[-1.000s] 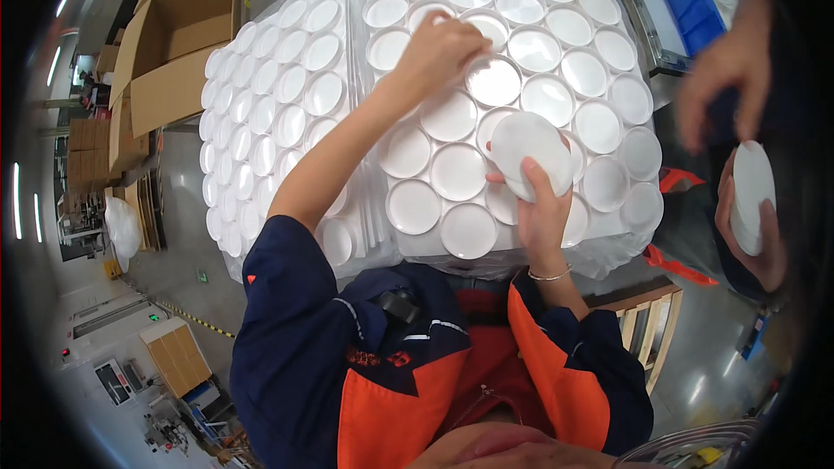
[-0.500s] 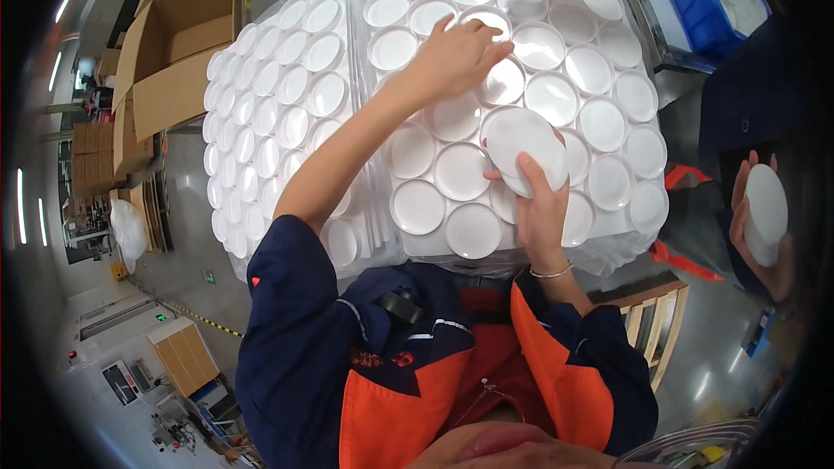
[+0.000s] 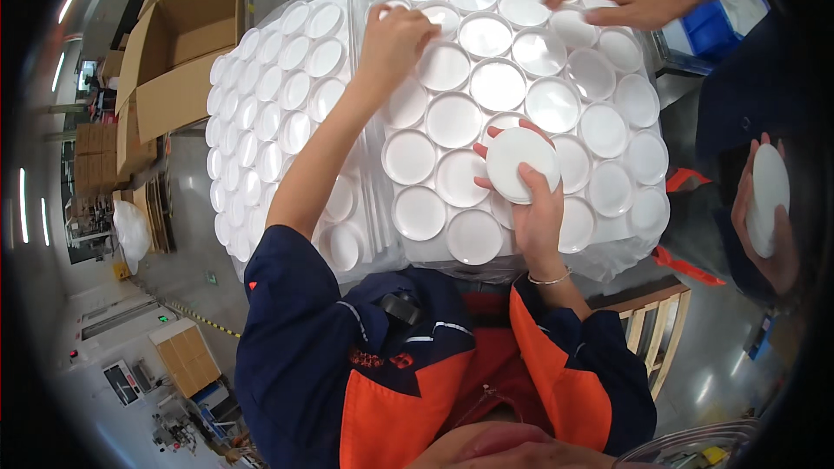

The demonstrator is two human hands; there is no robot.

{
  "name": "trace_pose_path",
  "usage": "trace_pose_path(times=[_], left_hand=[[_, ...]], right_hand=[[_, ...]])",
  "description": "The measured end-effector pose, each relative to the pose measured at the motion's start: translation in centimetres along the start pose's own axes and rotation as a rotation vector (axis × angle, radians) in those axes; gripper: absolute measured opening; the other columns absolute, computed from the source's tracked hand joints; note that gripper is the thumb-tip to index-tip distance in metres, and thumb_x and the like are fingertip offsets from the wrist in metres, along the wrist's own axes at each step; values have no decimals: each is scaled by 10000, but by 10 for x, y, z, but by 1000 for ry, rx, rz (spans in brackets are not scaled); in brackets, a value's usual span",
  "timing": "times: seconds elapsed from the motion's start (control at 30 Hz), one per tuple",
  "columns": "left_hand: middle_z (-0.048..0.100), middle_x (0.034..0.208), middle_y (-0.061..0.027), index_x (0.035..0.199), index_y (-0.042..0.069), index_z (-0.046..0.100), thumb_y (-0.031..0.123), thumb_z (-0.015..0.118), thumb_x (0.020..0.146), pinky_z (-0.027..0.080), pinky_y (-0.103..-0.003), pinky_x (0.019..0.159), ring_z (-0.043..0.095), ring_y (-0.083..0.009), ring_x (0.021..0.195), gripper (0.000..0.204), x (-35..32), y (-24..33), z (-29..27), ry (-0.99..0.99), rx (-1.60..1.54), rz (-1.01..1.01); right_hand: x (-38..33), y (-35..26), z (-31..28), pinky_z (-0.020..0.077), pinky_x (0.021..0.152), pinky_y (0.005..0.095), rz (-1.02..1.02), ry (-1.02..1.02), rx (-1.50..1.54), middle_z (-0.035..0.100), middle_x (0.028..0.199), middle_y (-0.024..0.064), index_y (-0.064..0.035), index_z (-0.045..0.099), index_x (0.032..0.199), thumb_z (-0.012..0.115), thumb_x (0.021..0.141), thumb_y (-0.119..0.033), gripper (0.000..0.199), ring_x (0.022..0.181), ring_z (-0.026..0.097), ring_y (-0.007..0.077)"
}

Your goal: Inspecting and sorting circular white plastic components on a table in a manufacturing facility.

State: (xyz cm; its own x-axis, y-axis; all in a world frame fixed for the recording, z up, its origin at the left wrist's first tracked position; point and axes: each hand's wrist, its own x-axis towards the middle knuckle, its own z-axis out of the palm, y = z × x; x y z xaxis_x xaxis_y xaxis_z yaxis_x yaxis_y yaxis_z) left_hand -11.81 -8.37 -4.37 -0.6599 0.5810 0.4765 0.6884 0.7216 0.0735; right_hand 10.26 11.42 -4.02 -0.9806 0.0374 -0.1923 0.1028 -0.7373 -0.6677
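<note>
My left hand (image 3: pixel 397 45) is over the far-left dishes with its fingers curled together and pointing down; whatever is between the fingertips is hidden. In front of me, my right hand (image 3: pixel 539 208) grips a small stack of white round discs (image 3: pixel 519 163), thumb on top and fingers spread around the far side. Beneath both hands, shallow round white dishes (image 3: pixel 409 156) cover a white board in close rows. Some dishes, such as the one in the middle (image 3: pixel 498 84), reflect the light brightly.
At left stands a second stack of boards (image 3: pixel 373 182) covered with similar dishes (image 3: pixel 294 128). A co-worker's hand (image 3: pixel 621 2) reaches over the far-right dishes; their other hand holds white discs (image 3: pixel 770 200). An open cardboard box (image 3: pixel 195 35) stands far left, a wooden pallet (image 3: pixel 658 330) near right.
My left hand has moved left from the middle dishes to the far-left ones, its fingers drawing together. The discs in my right hand have tilted slightly. The co-worker's reaching hand has moved nearer.
</note>
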Motion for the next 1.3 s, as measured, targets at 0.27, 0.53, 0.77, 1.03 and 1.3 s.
trace_pose_path(times=[0.27, 0.53, 0.77, 1.03, 1.3], left_hand=[[707, 1110, -113, 1097, 51, 691, 311, 551, 1011, 434, -456, 940, 659, -314, 950, 307, -3, 13, 17, -155, 40, -83], [721, 898, -109, 1013, 9, 720, 158, 686, 922, 506, -335, 749, 651, -212, 787, 177, -27, 96, -48, -339, -813, -189], [763, 864, -85, 920, 43, 779, 57, 731, 855, 503, -300, 641, 691, -146, 746, 81, -12, 20, -58, 322, -467, -378], [751, 881, -40, 899, 111, 743, 263, 625, 947, 456, -427, 815, 694, -226, 795, 198, -30, -54, 5, 27, 56, -179], [656, 1240, -112, 1200, 93, 659, 314, 496, 1014, 438, -508, 942, 598, -329, 1141, 331, -8, -37, -13, -230, 37, -233]], right_hand=[[-1, 3, 1, 615, 774, 364, -49, 117, -164, 619, 1234, 179, 20, 463, 1382, 617, 966, -136, 470, 1071, 656, 248], [3, 9, 7, 617, 709, 346, -39, 151, -127, 599, 1223, 165, 18, 457, 1368, 627, 963, -124, 462, 1039, 653, 241], [0, 9, 8, 592, 729, 379, 3, 30, -70, 592, 1249, 228, -15, 398, 1418, 571, 934, -113, 524, 1070, 655, 333], [0, 10, 6, 608, 750, 370, 4, 46, -73, 620, 1234, 255, -16, 417, 1395, 567, 942, -124, 489, 1059, 672, 315], [3, 12, 10, 605, 742, 363, 33, 25, -47, 616, 1247, 226, -17, 415, 1404, 554, 963, -143, 480, 1025, 670, 290]])
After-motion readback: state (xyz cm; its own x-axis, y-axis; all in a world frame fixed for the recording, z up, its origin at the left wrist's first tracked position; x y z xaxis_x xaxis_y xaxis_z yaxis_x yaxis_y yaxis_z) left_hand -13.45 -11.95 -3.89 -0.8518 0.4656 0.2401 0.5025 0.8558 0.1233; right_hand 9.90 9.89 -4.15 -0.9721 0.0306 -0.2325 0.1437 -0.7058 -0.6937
